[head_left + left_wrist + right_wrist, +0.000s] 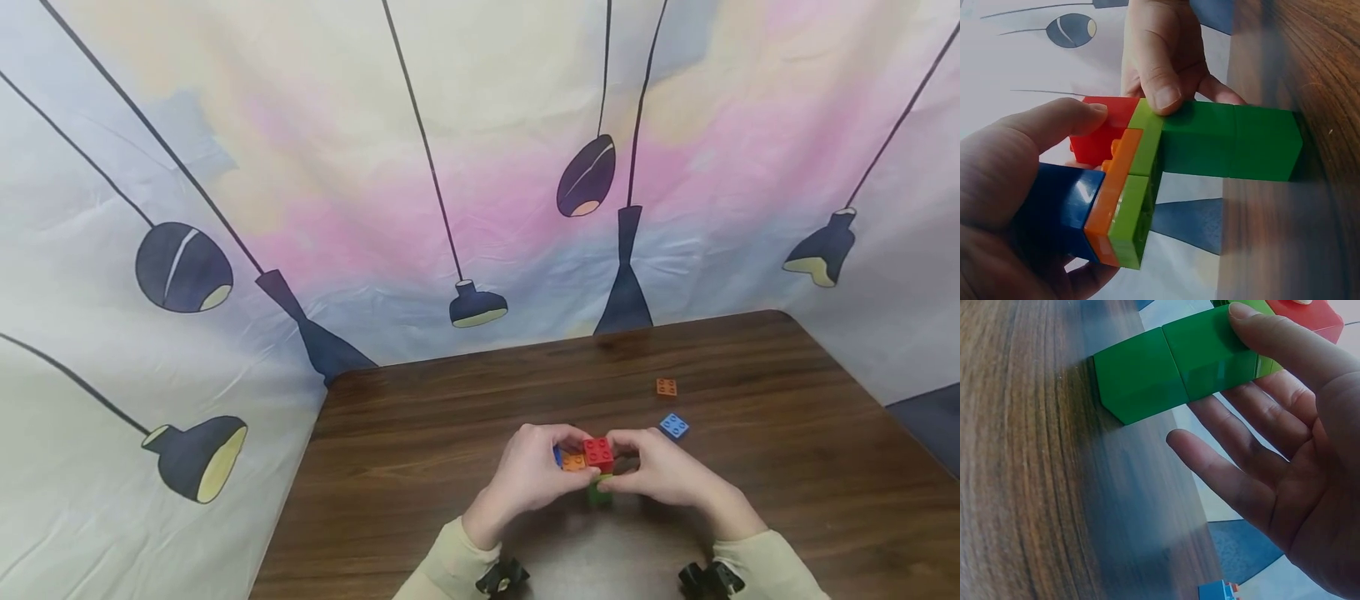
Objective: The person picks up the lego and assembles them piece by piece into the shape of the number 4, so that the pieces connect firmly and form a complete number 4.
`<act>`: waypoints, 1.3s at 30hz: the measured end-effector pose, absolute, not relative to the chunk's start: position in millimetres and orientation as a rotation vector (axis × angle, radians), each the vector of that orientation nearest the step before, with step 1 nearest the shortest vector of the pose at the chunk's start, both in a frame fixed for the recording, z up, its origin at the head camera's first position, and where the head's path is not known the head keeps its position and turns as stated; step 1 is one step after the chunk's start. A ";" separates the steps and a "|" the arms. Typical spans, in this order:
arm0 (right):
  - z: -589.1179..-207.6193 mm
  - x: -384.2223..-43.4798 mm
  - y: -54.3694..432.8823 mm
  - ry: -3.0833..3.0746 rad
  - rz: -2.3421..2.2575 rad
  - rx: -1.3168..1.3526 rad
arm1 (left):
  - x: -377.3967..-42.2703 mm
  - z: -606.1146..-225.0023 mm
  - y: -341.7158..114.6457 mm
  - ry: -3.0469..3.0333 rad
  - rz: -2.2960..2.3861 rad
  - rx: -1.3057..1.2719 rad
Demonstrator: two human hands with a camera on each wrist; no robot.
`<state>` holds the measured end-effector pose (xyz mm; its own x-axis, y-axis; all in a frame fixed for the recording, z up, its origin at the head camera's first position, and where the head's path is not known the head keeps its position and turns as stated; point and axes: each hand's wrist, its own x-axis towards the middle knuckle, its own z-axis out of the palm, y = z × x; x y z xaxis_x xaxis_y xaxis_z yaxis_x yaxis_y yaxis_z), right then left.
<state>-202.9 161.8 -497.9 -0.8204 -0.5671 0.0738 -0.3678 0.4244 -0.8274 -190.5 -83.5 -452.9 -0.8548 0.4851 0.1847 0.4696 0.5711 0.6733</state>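
Note:
A joined build of toy building bricks is held between both hands just over the table. Two dark green bricks (1229, 140) form its lower column, with light green pieces (1127, 215) above. An orange piece (1113, 194), a red brick (598, 452) and a dark blue brick (1063, 200) sit on top. My left hand (528, 471) grips the build around the dark blue brick, its thumb on the red brick. Opposite, my right hand (663, 471) pinches the column, thumb where light and dark green meet; its little finger (1210, 469) stretches away from the bricks.
Beyond the right hand, a light blue brick (674, 426) lies on the brown wooden table (420, 433). Farther back is a loose orange brick (666, 387). A cloth printed with lamps (480, 167) hangs behind the table's far edge.

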 end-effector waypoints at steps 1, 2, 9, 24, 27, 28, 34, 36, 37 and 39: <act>-497.6 -202.9 161.4 2.458 -1.349 -0.829 | -190.3 -453.0 -84.2 2.758 1.185 0.834; -497.2 -202.9 161.2 2.456 -1.350 -0.833 | -190.1 -452.9 -84.9 2.750 1.194 0.833; -497.8 -203.1 161.5 2.460 -1.345 -0.828 | -192.0 -452.0 -89.0 2.678 1.213 0.889; -496.5 -200.4 159.0 2.486 -1.319 -0.788 | -176.7 -486.9 -138.3 2.376 1.634 0.613; -496.5 -200.7 160.8 2.484 -1.329 -0.789 | -178.7 -491.2 -139.7 2.376 1.667 0.589; -496.8 -200.8 161.1 2.484 -1.326 -0.790 | -179.4 -492.2 -139.9 2.370 1.678 0.580; -498.3 -200.1 160.9 2.477 -1.333 -0.785 | -180.2 -494.9 -139.2 2.236 1.797 0.550; -497.3 -199.6 160.5 2.480 -1.331 -0.781 | -180.3 -495.7 -138.7 2.169 1.849 0.543; -497.3 -199.1 160.4 2.479 -1.331 -0.781 | -180.2 -496.5 -138.5 2.138 1.870 0.536; -497.0 -198.4 160.7 2.482 -1.331 -0.783 | -180.3 -498.1 -137.9 2.093 1.905 0.533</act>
<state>-198.4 160.7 -497.0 -0.8344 -0.5482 0.0569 -0.3508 0.4486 -0.8220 -180.3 -137.9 -498.1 -0.8985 0.4357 0.0530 0.0935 0.0720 0.9930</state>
